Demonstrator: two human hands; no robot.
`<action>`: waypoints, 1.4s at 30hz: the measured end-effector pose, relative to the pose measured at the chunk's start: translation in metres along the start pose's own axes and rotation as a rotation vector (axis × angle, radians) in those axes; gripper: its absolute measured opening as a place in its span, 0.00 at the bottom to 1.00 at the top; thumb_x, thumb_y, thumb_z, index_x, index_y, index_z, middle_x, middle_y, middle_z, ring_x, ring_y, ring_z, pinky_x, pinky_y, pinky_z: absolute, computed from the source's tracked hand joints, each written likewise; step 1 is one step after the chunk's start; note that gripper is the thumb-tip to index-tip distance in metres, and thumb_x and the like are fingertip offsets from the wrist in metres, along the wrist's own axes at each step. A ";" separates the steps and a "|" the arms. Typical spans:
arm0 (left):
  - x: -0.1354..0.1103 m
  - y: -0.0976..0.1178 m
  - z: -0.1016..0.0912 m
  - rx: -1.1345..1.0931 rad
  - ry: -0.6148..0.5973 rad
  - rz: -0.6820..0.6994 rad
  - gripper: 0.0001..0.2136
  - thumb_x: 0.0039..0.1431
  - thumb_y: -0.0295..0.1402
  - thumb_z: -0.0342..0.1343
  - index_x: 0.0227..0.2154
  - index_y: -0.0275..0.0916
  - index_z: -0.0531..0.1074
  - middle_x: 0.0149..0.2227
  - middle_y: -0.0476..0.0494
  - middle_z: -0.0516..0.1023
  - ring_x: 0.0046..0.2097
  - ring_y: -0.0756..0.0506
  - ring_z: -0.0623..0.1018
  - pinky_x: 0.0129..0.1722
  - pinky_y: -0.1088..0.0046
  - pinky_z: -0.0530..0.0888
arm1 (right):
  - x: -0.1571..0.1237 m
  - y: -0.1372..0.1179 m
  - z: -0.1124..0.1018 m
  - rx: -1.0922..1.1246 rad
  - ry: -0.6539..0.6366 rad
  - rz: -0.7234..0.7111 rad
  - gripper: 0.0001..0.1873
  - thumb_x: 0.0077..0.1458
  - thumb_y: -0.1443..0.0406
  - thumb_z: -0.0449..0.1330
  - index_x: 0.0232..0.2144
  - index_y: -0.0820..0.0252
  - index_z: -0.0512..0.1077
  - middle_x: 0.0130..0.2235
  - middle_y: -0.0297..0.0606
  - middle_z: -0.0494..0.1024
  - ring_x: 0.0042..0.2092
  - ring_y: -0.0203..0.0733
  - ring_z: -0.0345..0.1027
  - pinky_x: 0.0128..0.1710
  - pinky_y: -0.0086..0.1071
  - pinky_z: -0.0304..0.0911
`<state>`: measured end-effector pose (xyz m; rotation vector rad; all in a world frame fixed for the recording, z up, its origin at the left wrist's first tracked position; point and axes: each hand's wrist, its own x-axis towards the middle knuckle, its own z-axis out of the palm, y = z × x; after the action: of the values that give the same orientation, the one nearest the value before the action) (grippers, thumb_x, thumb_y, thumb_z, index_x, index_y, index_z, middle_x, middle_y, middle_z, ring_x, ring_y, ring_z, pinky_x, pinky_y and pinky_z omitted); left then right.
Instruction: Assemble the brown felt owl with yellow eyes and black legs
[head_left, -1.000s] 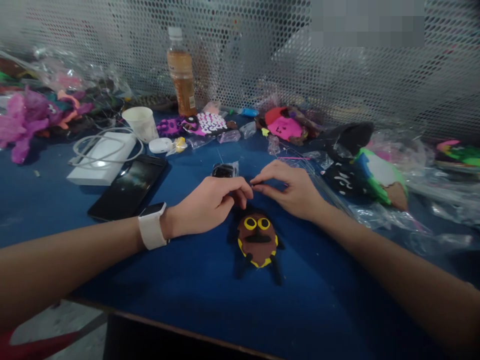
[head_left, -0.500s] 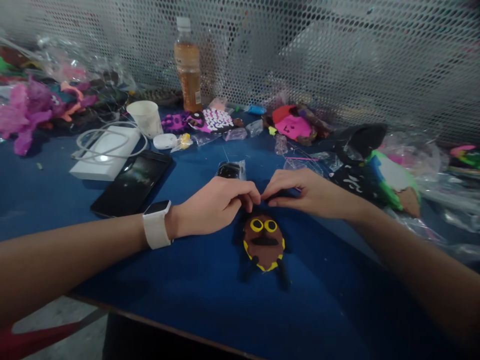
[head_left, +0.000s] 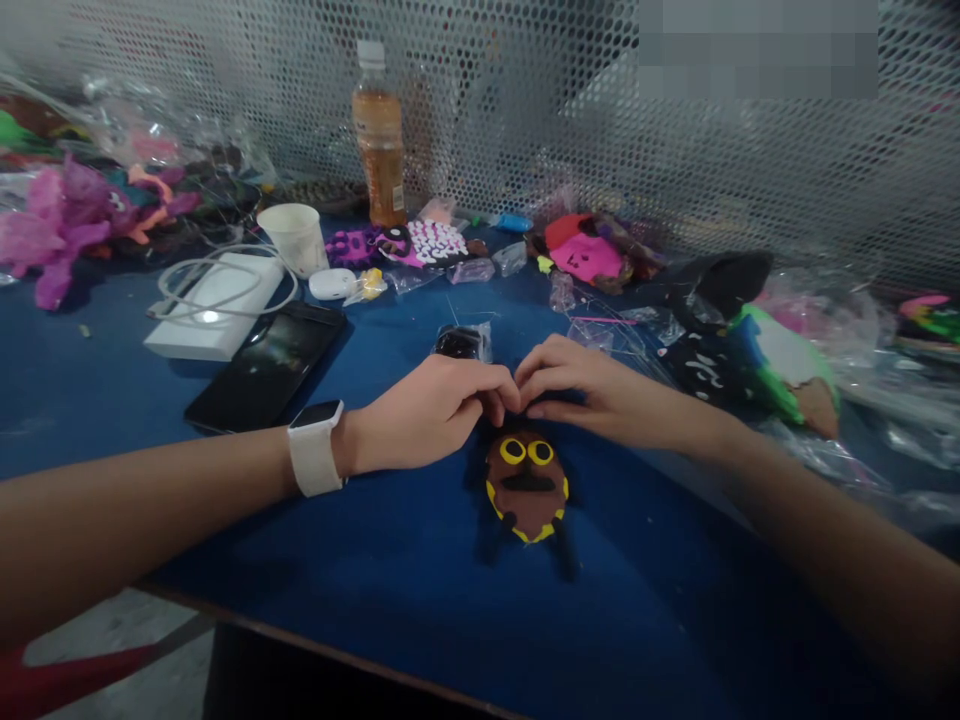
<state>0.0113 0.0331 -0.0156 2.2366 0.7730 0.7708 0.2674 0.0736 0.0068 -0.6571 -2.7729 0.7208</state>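
A brown clay figure [head_left: 529, 500] with yellow-and-black eyes, a dark mouth, yellow edging and black legs lies on the blue table [head_left: 360, 600]. Just above its top edge, my left hand [head_left: 435, 410] has its fingers curled and pressed together, a watch on its wrist. My right hand [head_left: 577, 390] meets it there, thumb and forefinger pinched close to the left fingertips. Whatever sits between the fingers is hidden or too small to make out. Behind my left hand lies a black lump in clear wrapping [head_left: 459, 342].
To the left are a black phone [head_left: 262, 370], a white box [head_left: 214, 300] with a coiled cable and a paper cup [head_left: 294, 240]. A drink bottle [head_left: 380, 150] stands by the perforated metal screen [head_left: 510, 90]. Colourful clay pieces [head_left: 787, 365] and plastic wrappers lie on the right.
My right hand has shifted slightly left and its fingertips press closer against my left hand's. The left hand and the clay figure stay nearly in place.
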 end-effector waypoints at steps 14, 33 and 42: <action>0.000 -0.002 0.000 0.006 -0.001 0.020 0.21 0.58 0.11 0.46 0.41 0.37 0.78 0.37 0.49 0.83 0.39 0.51 0.82 0.42 0.76 0.76 | -0.002 0.001 0.001 -0.024 -0.037 0.012 0.10 0.71 0.59 0.58 0.47 0.50 0.79 0.60 0.42 0.72 0.63 0.51 0.60 0.63 0.50 0.57; -0.001 -0.002 0.000 0.000 -0.029 0.009 0.20 0.58 0.12 0.45 0.42 0.38 0.77 0.38 0.48 0.83 0.40 0.49 0.82 0.42 0.73 0.76 | -0.002 0.005 0.001 -0.040 0.025 -0.008 0.10 0.67 0.60 0.63 0.47 0.49 0.82 0.58 0.43 0.76 0.59 0.51 0.68 0.58 0.48 0.65; 0.000 0.000 -0.001 -0.017 -0.029 -0.002 0.20 0.59 0.12 0.46 0.41 0.38 0.78 0.37 0.48 0.83 0.39 0.50 0.81 0.41 0.74 0.75 | 0.000 0.003 0.003 -0.024 0.045 -0.038 0.08 0.67 0.61 0.62 0.42 0.49 0.83 0.55 0.43 0.78 0.57 0.50 0.69 0.54 0.47 0.67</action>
<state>0.0106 0.0334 -0.0155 2.2268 0.7521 0.7401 0.2678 0.0747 0.0021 -0.6156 -2.7492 0.6585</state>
